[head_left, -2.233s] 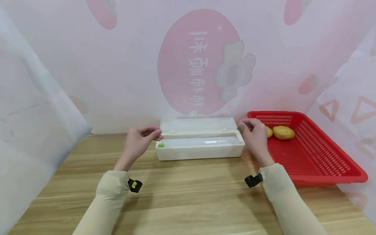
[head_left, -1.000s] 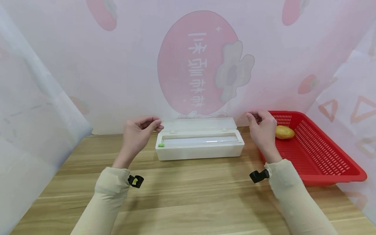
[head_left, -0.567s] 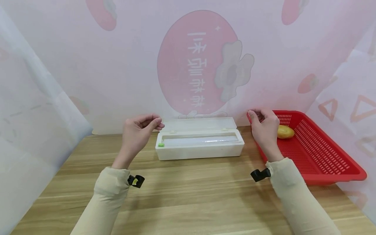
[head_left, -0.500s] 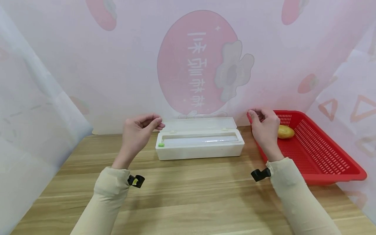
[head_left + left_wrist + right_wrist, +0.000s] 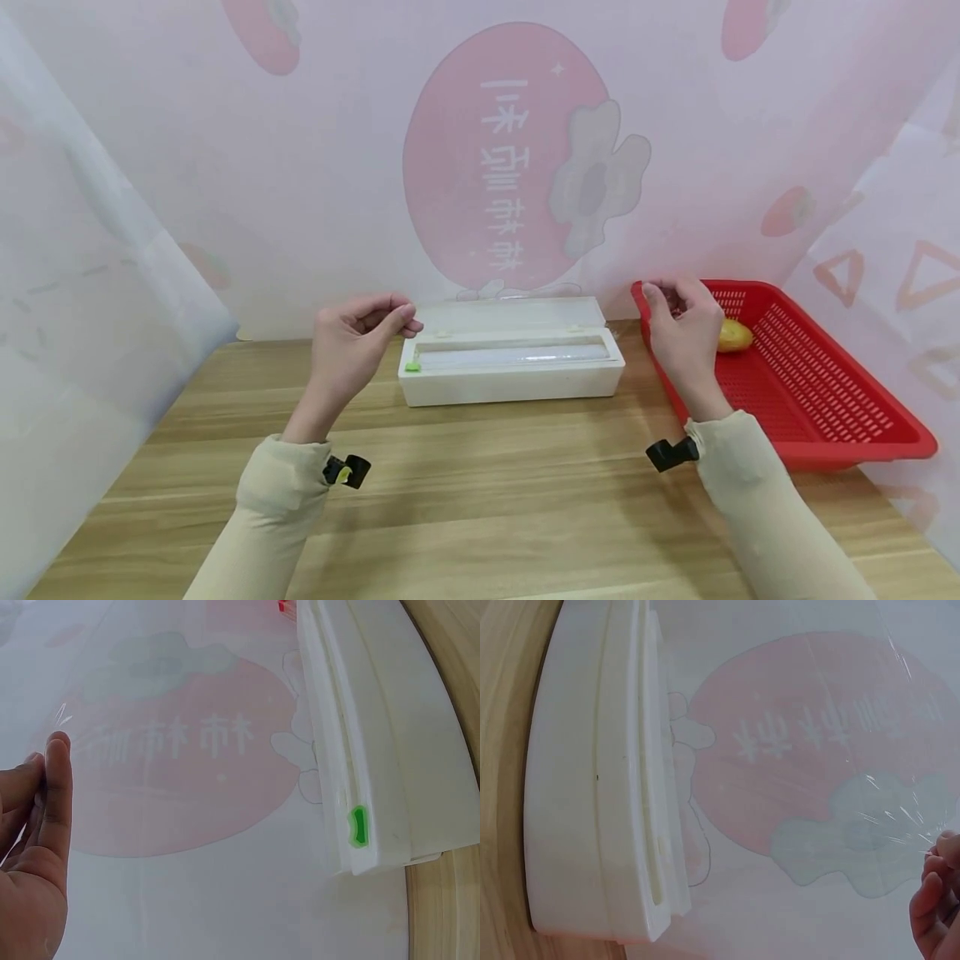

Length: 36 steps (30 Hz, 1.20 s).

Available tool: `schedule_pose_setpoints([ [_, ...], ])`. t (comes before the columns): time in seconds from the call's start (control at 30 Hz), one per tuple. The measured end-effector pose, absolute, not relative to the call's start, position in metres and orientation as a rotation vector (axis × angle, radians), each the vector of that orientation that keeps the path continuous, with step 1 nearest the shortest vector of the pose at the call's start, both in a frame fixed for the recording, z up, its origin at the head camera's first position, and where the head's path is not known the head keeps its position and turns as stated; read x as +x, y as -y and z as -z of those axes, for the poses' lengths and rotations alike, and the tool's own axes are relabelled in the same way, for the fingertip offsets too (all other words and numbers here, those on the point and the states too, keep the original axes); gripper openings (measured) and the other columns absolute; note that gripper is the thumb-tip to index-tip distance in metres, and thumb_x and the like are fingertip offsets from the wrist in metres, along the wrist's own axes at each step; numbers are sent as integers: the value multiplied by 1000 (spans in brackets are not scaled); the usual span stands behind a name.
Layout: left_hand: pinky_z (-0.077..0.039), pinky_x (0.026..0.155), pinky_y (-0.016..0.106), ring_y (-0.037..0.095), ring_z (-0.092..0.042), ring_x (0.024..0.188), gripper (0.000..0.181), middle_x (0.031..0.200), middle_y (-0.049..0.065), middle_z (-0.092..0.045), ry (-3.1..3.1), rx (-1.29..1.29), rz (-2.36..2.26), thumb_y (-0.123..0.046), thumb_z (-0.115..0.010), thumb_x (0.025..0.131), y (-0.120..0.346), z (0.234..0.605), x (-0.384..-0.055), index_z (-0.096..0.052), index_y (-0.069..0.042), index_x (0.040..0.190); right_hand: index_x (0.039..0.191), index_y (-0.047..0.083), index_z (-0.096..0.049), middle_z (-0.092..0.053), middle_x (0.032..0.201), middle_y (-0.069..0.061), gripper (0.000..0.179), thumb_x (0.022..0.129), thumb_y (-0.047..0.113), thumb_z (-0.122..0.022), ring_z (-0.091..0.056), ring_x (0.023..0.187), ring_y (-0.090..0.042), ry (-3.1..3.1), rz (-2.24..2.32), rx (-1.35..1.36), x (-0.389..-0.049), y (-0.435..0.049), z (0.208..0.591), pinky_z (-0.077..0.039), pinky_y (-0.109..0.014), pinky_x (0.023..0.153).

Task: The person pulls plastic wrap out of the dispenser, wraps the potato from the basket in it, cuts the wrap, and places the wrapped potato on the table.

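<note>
A white cling film dispenser (image 5: 513, 387) stands on the table with its lid (image 5: 510, 315) raised and a roll of film (image 5: 510, 357) inside. A green slider (image 5: 412, 367) sits at its left end. My left hand (image 5: 347, 350), above that end, pinches one side of a clear sheet of film between thumb and fingers. My right hand (image 5: 684, 346) pinches the other side, to the right of the dispenser and in front of the basket. Creases in the cling film (image 5: 900, 814) fan out from the right fingertips. The sheet is nearly invisible in the head view.
A red perforated basket (image 5: 855, 454) stands at the right. Yellow fruit (image 5: 735, 336) lies in it, partly behind my right hand. A pink printed sheet (image 5: 330, 192) hangs behind the wooden table (image 5: 480, 500) and along both sides.
From the dispenser's right end, my right hand has moved right, across the basket's left edge, and hides more of the fruit. My left hand has risen a little. Both keep their pinch.
</note>
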<state>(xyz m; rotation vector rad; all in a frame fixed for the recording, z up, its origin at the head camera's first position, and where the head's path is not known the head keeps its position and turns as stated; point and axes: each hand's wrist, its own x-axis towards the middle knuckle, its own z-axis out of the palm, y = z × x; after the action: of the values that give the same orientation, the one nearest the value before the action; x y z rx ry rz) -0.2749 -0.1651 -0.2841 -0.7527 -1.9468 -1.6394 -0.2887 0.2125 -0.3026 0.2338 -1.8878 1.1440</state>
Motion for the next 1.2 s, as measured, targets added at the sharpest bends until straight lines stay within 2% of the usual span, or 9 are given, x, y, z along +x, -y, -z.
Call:
schedule_pose_setpoints([
  [0.3, -57, 70, 34, 26, -70, 70, 6, 79, 21, -70, 1984, -719, 1570, 7, -68, 89, 155, 264, -257, -70, 12, 92, 103, -2, -72, -65, 93, -10, 19, 94, 13, -69, -50, 78, -16, 1900, -1204, 234, -286, -217, 301, -43, -20, 68],
  [0.5, -57, 69, 31, 23, -70, 69, 7, 79, 25, -69, 1979, -727, 1558, 9, -67, 89, 153, 258, -252, -68, 15, 92, 107, -1, -72, -65, 96, -8, 22, 95, 17, -68, -51, 78, -17, 1923, -1244, 224, -283, -220, 301, -45, -19, 67],
  [0.73, -57, 68, 31, 21, -70, 69, 6, 79, 20, -70, 1924, -757, 1595, 4, -70, 89, 161, 271, -268, -72, 8, 93, 106, -1, -72, -65, 97, -11, 19, 94, 12, -68, -51, 80, -16, 1899, -1258, 235, -279, -219, 297, -44, -19, 68],
  [0.9, -57, 68, 32, 22, -70, 69, 6, 79, 19, -70, 1906, -765, 1593, 2, -71, 88, 163, 274, -270, -72, 7, 92, 109, -4, -70, -66, 101, -15, 20, 95, 10, -65, -52, 83, -18, 1945, -1271, 217, -273, -220, 294, -45, -18, 71],
  [1.2, -57, 70, 33, 28, -69, 70, 6, 80, 22, -70, 1925, -759, 1595, 9, -69, 87, 166, 271, -262, -70, 10, 93, 109, 3, -73, -69, 96, -6, 25, 94, 21, -69, -55, 75, -18, 1992, -1384, 219, -269, -224, 290, -49, -18, 60],
])
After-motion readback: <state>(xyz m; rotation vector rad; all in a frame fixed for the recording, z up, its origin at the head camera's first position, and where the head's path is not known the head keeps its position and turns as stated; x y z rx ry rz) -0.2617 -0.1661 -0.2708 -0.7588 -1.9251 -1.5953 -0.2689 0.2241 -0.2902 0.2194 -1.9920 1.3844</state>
